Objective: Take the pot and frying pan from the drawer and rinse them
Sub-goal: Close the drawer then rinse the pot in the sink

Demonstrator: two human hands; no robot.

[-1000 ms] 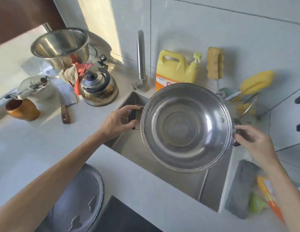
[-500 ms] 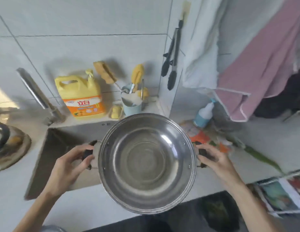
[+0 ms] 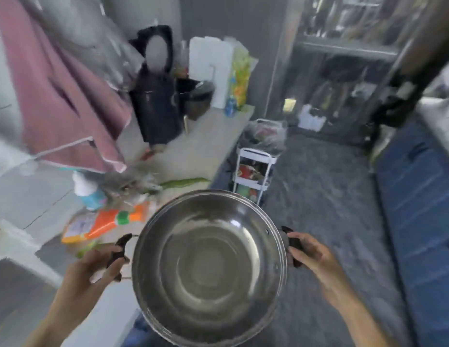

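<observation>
A round stainless steel pot (image 3: 208, 269) with two black side handles fills the lower middle of the view, empty and held level in the air. My left hand (image 3: 90, 274) grips its left handle and my right hand (image 3: 311, 254) grips its right handle. The pot hangs past the right end of the counter, partly over the dark floor. Neither the sink nor the frying pan is in view. The picture is motion-blurred.
The pale counter (image 3: 183, 151) runs back on the left with an orange packet (image 3: 105, 222), a spray bottle (image 3: 88, 191), a dark rice cooker (image 3: 198, 96) and hanging pink cloth (image 3: 60, 96). A white trolley (image 3: 253, 169) stands at its end. A person stands on the counter's far side. Blue floor strip at right.
The view has swung right, away from the sink and detergent toward the room. The pot has travelled right with both hands still on its handles.
</observation>
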